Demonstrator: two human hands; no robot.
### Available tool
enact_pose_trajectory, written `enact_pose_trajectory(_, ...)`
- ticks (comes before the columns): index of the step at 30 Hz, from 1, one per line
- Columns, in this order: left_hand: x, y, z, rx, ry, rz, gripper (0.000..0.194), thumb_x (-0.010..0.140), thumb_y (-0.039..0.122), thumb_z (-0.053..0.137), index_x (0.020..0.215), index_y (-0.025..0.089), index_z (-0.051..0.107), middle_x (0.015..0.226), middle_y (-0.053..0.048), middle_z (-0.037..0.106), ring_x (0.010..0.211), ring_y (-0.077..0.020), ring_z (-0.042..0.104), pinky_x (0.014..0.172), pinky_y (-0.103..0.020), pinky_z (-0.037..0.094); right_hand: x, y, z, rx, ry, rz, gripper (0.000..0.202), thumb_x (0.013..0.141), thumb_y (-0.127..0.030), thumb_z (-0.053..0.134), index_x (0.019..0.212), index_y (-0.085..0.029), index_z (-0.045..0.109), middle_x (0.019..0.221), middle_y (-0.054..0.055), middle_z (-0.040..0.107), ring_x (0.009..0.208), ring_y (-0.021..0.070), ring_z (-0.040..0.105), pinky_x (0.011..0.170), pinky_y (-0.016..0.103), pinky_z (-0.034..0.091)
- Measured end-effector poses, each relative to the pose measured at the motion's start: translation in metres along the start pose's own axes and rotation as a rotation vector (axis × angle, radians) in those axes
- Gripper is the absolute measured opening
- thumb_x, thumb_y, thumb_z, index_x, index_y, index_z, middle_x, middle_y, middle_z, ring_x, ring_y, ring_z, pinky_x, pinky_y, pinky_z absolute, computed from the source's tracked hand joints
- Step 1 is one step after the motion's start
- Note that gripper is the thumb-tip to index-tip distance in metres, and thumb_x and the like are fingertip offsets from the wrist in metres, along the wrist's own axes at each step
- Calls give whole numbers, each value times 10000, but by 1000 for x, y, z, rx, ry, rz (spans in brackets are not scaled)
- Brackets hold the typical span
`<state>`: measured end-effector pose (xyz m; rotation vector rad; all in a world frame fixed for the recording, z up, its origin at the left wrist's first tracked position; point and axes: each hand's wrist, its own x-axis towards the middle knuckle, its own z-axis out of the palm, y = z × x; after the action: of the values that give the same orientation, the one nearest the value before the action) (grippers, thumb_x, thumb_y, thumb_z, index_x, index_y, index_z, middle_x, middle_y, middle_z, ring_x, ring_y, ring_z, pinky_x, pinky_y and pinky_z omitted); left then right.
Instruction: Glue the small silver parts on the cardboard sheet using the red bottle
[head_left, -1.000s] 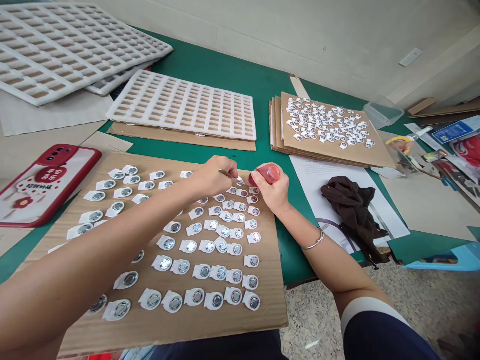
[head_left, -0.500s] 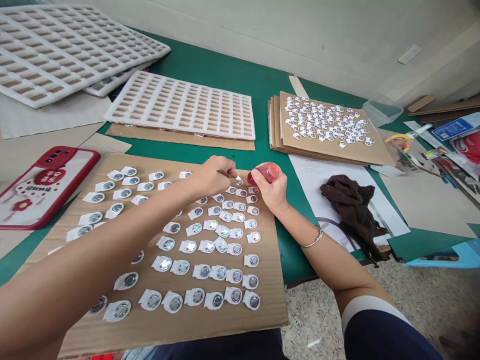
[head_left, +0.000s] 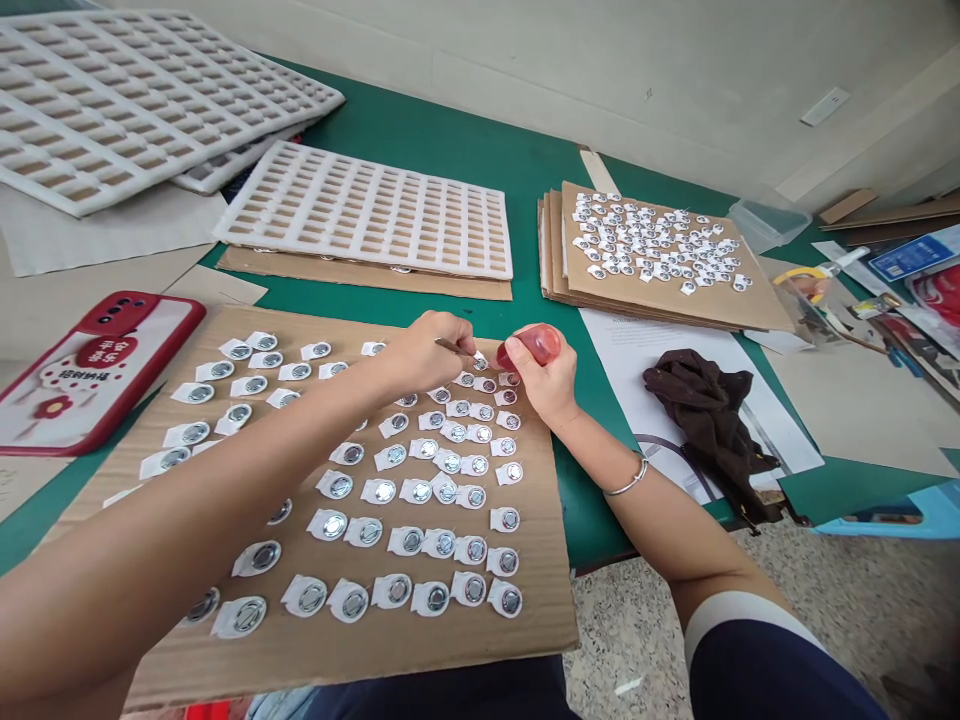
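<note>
1. Characters on the red phone case (head_left: 101,375) and print on the white sheet (head_left: 624,365): too small to read
2. Left hand (head_left: 435,352) pinches a thin metal tool (head_left: 448,346) at a tabbed disc (head_left: 480,359); right hand (head_left: 552,382) grips a red bottle (head_left: 540,344) beside
3. Cardboard (head_left: 420,640) under the disc overhangs the near edge of the tabletop (head_left: 465,140); a green strip separates it from the white tray (head_left: 360,252)

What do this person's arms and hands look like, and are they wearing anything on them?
The left hand and right hand wear no gloves. A thin, shiny, silver-coloured bracelet circles the right arm near the wrist. Farther up there's a dark navy sleeve with a wide white edge. The left arm shows no sleeve in this picture.
</note>
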<state>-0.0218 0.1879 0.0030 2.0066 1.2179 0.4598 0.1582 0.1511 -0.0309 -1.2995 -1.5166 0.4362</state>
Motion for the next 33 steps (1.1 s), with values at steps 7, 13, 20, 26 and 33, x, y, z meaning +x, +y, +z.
enact_pose_trajectory(7,0,-2,1,-13,6,5,90,661,230,552,668,159,606,656,-24,601,587,-121,506,490,-226,340,0,0,-1,4,-14,12,196,742,-388,592,767,-195,564,764,19,618,728,156,602,719,325,506)
enact_pose_trajectory(13,-1,-1,1,-4,4,15,106,667,236,546,677,154,613,664,-25,601,592,-123,505,494,-226,337,0,-1,0,-4,6,-21,185,737,-381,599,761,-199,573,759,8,615,705,141,591,719,310,499)
enact_pose_trajectory(20,-3,2,-1,-6,-2,11,101,680,245,551,668,159,603,642,-16,586,578,-119,496,492,-225,338,0,-1,1,-3,-2,-38,173,741,-375,596,768,-206,572,768,6,616,709,138,586,714,305,493)
enact_pose_trajectory(26,-3,3,-2,-10,-5,-2,96,676,245,562,668,159,603,647,-18,586,562,-116,486,481,-225,335,-1,-2,1,5,-18,-59,152,750,-352,595,773,-205,566,765,0,608,705,128,578,704,291,482)
enact_pose_trajectory(33,-2,1,-1,-12,-2,-5,95,672,246,561,668,161,602,651,-17,582,575,-121,489,480,-228,333,-1,-3,3,2,-25,-77,158,750,-356,593,777,-205,555,781,5,608,737,137,581,729,302,472)
